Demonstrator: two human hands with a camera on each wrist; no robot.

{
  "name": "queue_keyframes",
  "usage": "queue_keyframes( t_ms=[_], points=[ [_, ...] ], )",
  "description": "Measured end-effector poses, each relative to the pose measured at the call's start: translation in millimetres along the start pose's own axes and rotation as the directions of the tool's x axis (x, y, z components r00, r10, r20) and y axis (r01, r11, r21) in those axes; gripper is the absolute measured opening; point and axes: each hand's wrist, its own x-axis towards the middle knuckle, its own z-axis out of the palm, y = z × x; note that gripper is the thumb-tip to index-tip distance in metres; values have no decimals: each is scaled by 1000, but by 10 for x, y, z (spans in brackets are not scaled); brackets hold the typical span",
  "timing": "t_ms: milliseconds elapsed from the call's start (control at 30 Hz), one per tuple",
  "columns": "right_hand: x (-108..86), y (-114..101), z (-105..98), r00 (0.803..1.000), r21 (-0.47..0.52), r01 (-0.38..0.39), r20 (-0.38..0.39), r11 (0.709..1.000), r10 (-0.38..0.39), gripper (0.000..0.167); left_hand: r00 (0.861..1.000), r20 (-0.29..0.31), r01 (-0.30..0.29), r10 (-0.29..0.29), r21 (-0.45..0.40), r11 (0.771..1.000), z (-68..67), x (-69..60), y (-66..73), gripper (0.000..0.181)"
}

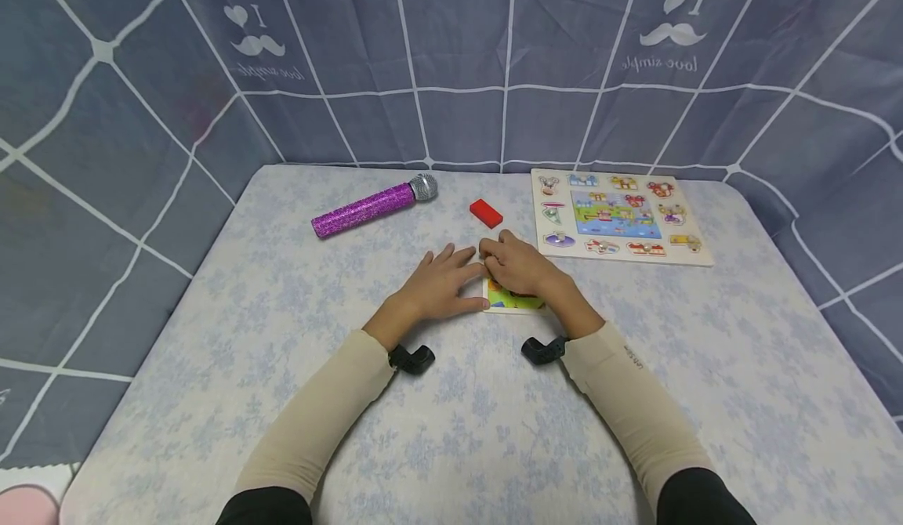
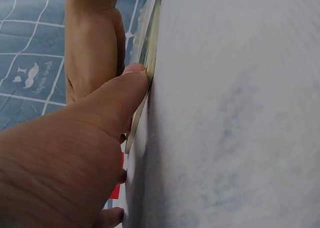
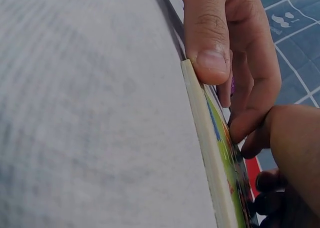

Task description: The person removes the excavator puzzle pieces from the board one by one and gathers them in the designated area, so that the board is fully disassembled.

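Note:
A small colourful board with a pale wooden edge (image 1: 517, 304) (image 3: 210, 153) lies flat on the table between the hands. My left hand (image 1: 436, 286) (image 2: 75, 143) has its fingers spread, with the thumb on the board's near left corner and the index finger along its left side. Over the board's far part is my right hand (image 1: 520, 265) (image 3: 300, 153), its fingers curled and meeting the left index fingertip. Whether the right fingers pinch anything is hidden. Just beyond the hands lies a red block (image 1: 486, 213).
A purple glittery microphone (image 1: 367, 210) lies at the back left. At the back right is a larger wooden puzzle board (image 1: 635, 257) with picture pieces around a central scene. Blue-grey checked cloth (image 1: 451, 55) hangs behind the table (image 1: 437, 447).

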Motion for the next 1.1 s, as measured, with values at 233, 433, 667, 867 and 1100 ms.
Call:
queue_keyframes(
  t_ms=[233, 433, 667, 867, 1100],
  points=[
    [16, 3, 15, 1000, -4, 12, -27, 1000, -12, 22, 1000, -11, 10, -10, 6, 1000, 19, -9, -13, 64],
    [14, 39, 9, 997, 0, 60, -46, 998, -60, 10, 1000, -13, 8, -8, 5, 1000, 26, -8, -23, 66],
    [-22, 111, -35, 998, 64, 63, -9, 996, -63, 16, 1000, -23, -3, 3, 9, 1000, 28, -7, -22, 60],
    [-46, 171, -67, 996, 130, 89, 13, 987, -91, 35, 1000, -21, -2, 2, 6, 1000, 14, -11, -9, 59],
    [-48, 156, -77, 996, 112, 93, -9, 989, -93, 38, 1000, -15, 3, -3, 6, 1000, 17, -13, -10, 60]
  ],
)
